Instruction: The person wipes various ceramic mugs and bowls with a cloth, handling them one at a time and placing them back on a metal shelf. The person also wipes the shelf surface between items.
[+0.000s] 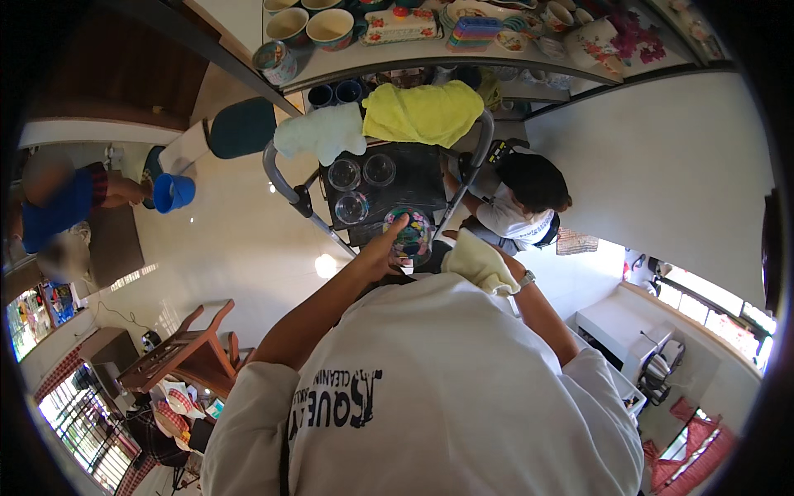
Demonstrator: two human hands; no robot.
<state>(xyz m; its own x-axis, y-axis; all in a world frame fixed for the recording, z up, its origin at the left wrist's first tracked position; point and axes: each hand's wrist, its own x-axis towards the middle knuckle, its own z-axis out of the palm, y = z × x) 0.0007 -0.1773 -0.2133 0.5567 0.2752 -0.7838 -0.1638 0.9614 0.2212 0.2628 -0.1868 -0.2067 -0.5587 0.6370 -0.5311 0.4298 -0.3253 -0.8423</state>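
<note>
My left hand (379,253) is closed around a clear container with a multicoloured pattern (417,232), thumb on its top. It is held above the near edge of the black top platform (409,180) of a stepladder. A pale yellow cloth (474,261) is in my right hand (510,266), just right of the container; the cloth covers much of that hand. Three clear round glass-like vessels (345,174) stand on the platform beyond my left hand.
A light cloth (325,133) and a bright yellow towel (422,113) hang over the ladder's grey rail (487,133). Crockery, including a cream bowl (330,29) and a butter dish (401,26), fills the shelf ahead. A co-worker (524,192) is close on the right. A blue bucket (173,192) stands left, near another person (59,204).
</note>
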